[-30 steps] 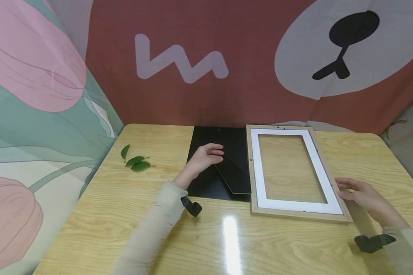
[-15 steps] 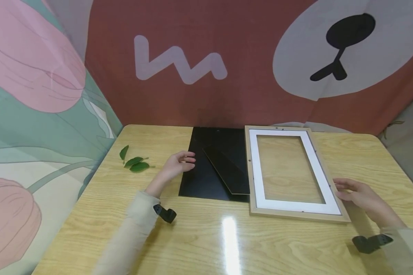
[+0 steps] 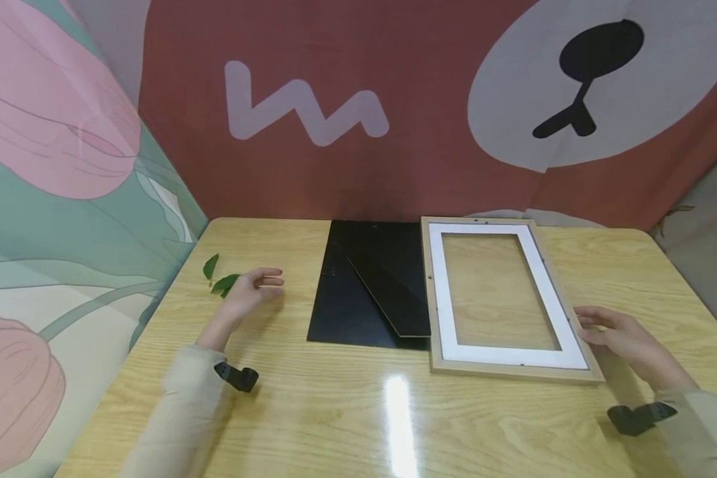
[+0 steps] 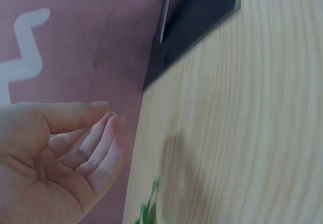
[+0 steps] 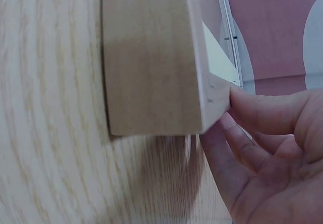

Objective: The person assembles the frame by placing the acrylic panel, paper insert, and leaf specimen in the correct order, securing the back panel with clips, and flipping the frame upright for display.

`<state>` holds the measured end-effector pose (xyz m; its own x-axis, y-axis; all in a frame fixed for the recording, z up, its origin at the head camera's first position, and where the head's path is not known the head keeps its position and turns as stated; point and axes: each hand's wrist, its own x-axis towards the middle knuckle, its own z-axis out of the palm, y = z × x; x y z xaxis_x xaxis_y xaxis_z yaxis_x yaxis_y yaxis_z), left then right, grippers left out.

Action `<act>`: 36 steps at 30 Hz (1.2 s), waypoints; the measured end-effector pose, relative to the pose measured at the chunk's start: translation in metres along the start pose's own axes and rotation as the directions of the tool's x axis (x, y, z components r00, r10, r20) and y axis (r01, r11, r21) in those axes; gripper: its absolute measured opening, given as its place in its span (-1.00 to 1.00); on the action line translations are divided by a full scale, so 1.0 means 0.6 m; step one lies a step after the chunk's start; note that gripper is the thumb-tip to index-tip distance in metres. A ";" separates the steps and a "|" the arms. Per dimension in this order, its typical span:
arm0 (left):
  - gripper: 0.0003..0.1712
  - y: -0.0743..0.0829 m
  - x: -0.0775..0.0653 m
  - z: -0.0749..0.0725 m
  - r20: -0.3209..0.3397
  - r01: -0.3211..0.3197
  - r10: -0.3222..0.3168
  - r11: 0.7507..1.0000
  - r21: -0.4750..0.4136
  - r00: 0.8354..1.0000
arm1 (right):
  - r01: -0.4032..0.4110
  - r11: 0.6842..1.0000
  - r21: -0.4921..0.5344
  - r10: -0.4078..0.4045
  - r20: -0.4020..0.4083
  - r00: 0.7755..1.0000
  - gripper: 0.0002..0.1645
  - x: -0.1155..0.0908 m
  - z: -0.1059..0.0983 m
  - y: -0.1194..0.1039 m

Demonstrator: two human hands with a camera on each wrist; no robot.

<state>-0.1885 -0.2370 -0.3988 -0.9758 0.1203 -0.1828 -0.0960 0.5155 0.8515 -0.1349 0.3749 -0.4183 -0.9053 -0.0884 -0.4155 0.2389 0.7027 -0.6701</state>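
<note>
My left hand [image 3: 252,290] is over the table beside the green leaves [image 3: 210,266], fingers loosely bent and holding nothing. It hides part of the leaf cluster in the head view; only a green tip [image 4: 146,211] shows in the left wrist view. My right hand [image 3: 624,338] rests its fingertips against the right edge of the light wooden picture frame [image 3: 516,374], which lies flat with a white mat [image 3: 448,299] inside. In the right wrist view, the thumb and fingers [image 5: 267,108] touch the frame's side without wrapping it. Left of the frame lies a black backing board [image 3: 346,318].
A black stand flap [image 3: 394,299] is raised slightly from the backing board. The wooden table [image 3: 311,411] meets a printed curtain [image 3: 334,179] at its back edge, and another patterned curtain [image 3: 83,265] hangs on the left.
My left hand has drawn away from the backing board's flap and moved left to the leaves. My right hand stays at the frame's edge.
</note>
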 end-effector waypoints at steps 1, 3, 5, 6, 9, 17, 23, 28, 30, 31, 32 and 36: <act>-0.45 -0.004 -0.002 -0.007 -0.013 0.000 0.000 1.000 0.015 1.000 | -0.004 1.000 -0.001 0.004 0.000 1.000 -0.21 0.000 0.000 -0.002; -0.45 -0.012 -0.006 -0.021 -0.041 0.001 0.000 0.999 0.036 0.999 | -0.012 1.000 -0.005 0.012 -0.002 1.000 -0.21 -0.001 0.001 -0.004; -0.45 -0.017 -0.009 -0.032 -0.064 0.002 0.001 0.999 0.040 0.998 | -0.016 1.000 -0.006 0.016 -0.003 1.000 -0.21 -0.001 0.001 -0.006; -0.45 -0.020 -0.009 -0.036 -0.076 0.005 -0.002 0.999 0.040 0.997 | -0.021 1.000 -0.005 0.021 -0.003 1.000 -0.21 -0.001 0.000 -0.006; -0.44 -0.025 -0.009 -0.047 -0.097 0.015 -0.011 0.999 0.046 0.995 | -0.019 1.000 -0.011 0.019 -0.008 1.000 -0.22 -0.001 0.000 -0.006; -0.46 -0.038 0.002 -0.057 -0.104 0.006 0.005 0.994 0.108 0.995 | -0.010 1.000 -0.017 0.010 -0.015 1.000 -0.24 -0.001 0.002 -0.004; -0.52 -0.047 0.012 -0.058 -0.085 0.008 0.007 0.985 0.172 0.996 | -0.008 1.000 -0.012 0.008 -0.012 1.000 -0.22 -0.002 0.002 -0.005; -0.54 -0.054 0.020 -0.058 -0.071 0.023 -0.010 0.984 0.179 0.997 | -0.024 1.000 -0.004 0.024 -0.019 1.000 -0.20 -0.001 0.002 -0.005; -0.54 -0.059 0.023 -0.058 -0.058 0.024 -0.013 0.980 0.196 0.998 | -0.022 1.000 -0.001 0.022 -0.024 0.999 -0.20 -0.001 0.003 -0.005; -0.54 -0.061 0.024 -0.058 -0.049 0.022 -0.012 0.977 0.212 0.999 | -0.020 1.000 0.000 0.020 -0.024 1.000 -0.20 -0.001 0.003 -0.004; -0.54 -0.064 0.026 -0.058 -0.043 0.019 -0.009 0.973 0.230 0.999 | -0.019 1.000 0.001 0.019 -0.028 0.999 -0.20 -0.001 0.004 -0.004; -0.55 -0.070 0.027 -0.056 -0.021 -0.007 0.014 0.953 0.304 1.000 | -0.015 1.000 0.002 0.015 -0.036 0.999 -0.22 0.000 0.004 -0.004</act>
<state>-0.2068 -0.2851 -0.4209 -0.9810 0.1092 -0.1604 -0.0251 0.7484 0.6628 -0.1343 0.3715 -0.4184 -0.9135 -0.0525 -0.4034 0.2533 0.7026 -0.6650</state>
